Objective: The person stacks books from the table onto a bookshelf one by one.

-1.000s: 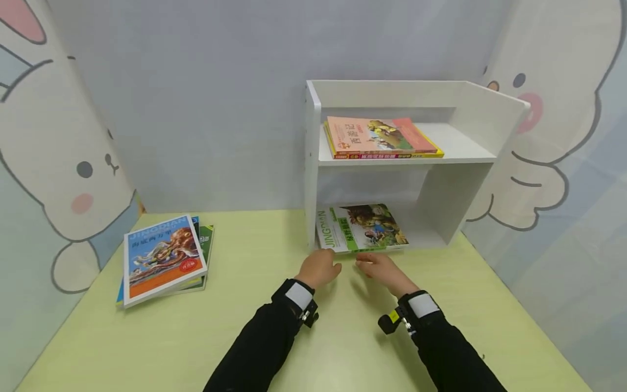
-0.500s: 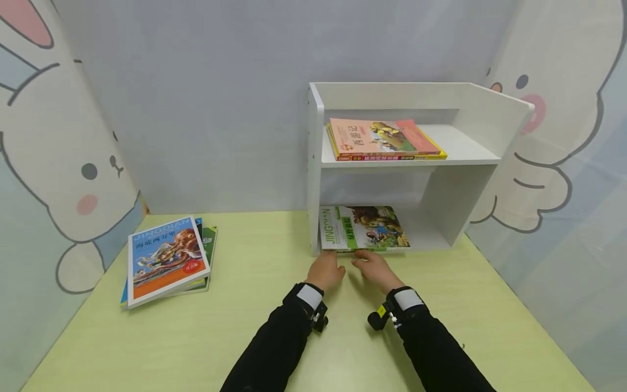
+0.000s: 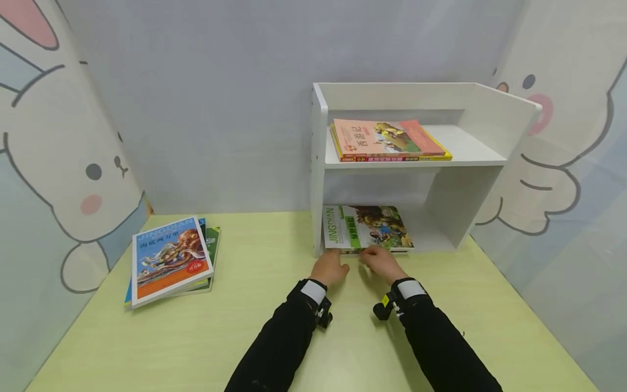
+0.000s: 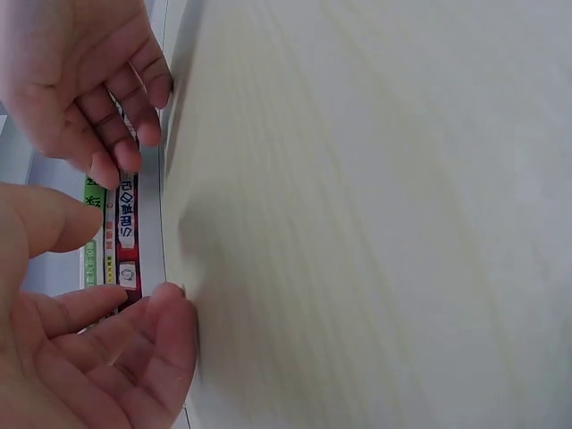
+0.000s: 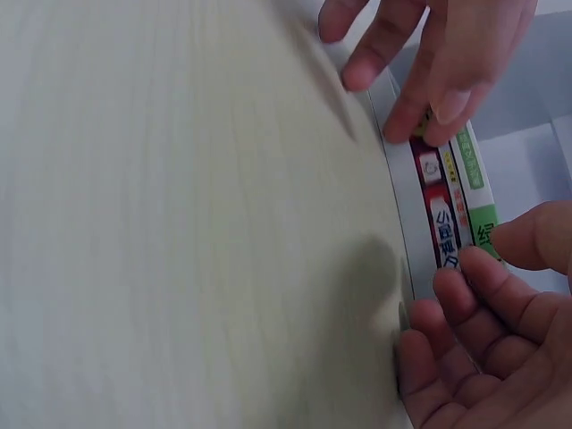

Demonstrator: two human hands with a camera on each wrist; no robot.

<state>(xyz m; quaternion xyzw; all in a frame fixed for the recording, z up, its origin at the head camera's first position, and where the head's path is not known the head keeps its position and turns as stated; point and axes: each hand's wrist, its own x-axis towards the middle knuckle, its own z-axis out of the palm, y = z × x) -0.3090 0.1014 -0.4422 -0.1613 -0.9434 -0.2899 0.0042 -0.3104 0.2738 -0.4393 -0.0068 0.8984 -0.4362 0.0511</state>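
A green-and-white picture book point(image 3: 374, 226) lies flat on the lower shelf, on top of another book with a dark red spine point(image 4: 128, 219). My left hand point(image 3: 330, 268) is at the left part of the stack's front edge, fingers loosely bent and tips at the spines. To its right, my right hand point(image 3: 383, 265) has its fingertips against the same edge. The right wrist view shows both spines between the hands, with the thumb beside the green spine point(image 5: 484, 223). Neither hand wraps around a book.
The white two-tier shelf point(image 3: 319, 179) stands on the pale yellow table point(image 3: 161, 348) against the back wall. On its upper tier lie a pink book point(image 3: 387, 136) and a yellow one beneath. Several books, topped by a blue-and-orange one point(image 3: 171, 261), are stacked at the left.
Both hands have closed in on the front edge of the lower stack, and the green-and-white book now sits straighter with the shelf's front. The head view has shifted slightly.
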